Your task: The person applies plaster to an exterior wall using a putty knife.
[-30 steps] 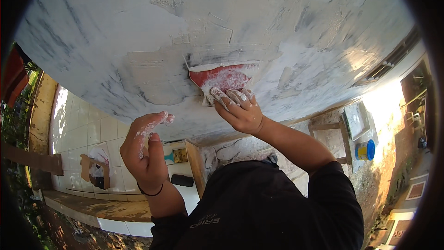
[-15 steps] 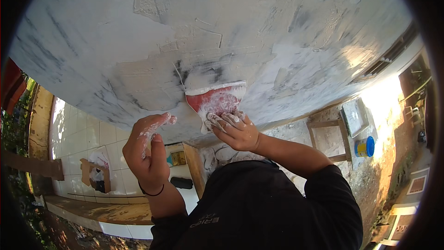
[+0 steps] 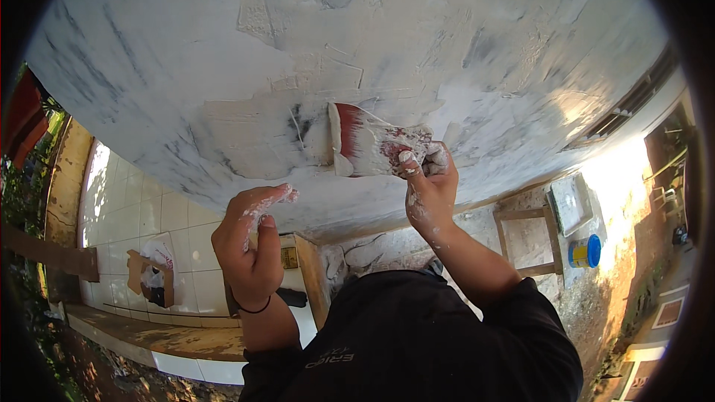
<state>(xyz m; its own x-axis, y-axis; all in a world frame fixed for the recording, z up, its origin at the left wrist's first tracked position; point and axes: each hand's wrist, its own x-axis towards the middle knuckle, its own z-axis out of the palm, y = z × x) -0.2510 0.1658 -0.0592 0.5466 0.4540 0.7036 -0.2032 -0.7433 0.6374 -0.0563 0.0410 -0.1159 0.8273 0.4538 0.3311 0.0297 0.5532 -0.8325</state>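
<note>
We see few containers: a small blue round tub with a yellow lid (image 3: 585, 251) stands on the ground at the right, its contents hidden, and just above it a flat grey square tray (image 3: 571, 202) leans by a bare wooden frame stool (image 3: 527, 242). On the white floor tiles (image 3: 126, 216) at the left lies an opened brown cardboard piece with a white plastic bag (image 3: 153, 268) on it; what the bag holds we cannot tell.

Our right hand (image 3: 426, 187) is closed around the handle end of a red, flat, wedge-shaped plaster scraper (image 3: 372, 147), thumb and fingers pinching it, all smeared with white paste. The scraper's wide edge lies pressed against the rough grey-white plastered wall (image 3: 417, 37), near the middle of the view, beside a smoother freshly spread patch. The wall is streaked, patchy and ridged, with dark grey marks showing through.

Our left hand (image 3: 249, 242) hangs free below the wall, loosely curled, holding nothing, its fingertips (image 3: 279, 195) caked in white paste; a thin black band sits at the wrist.

A small yellowish label (image 3: 289, 257) sits on a brown box near the left hand.
</note>
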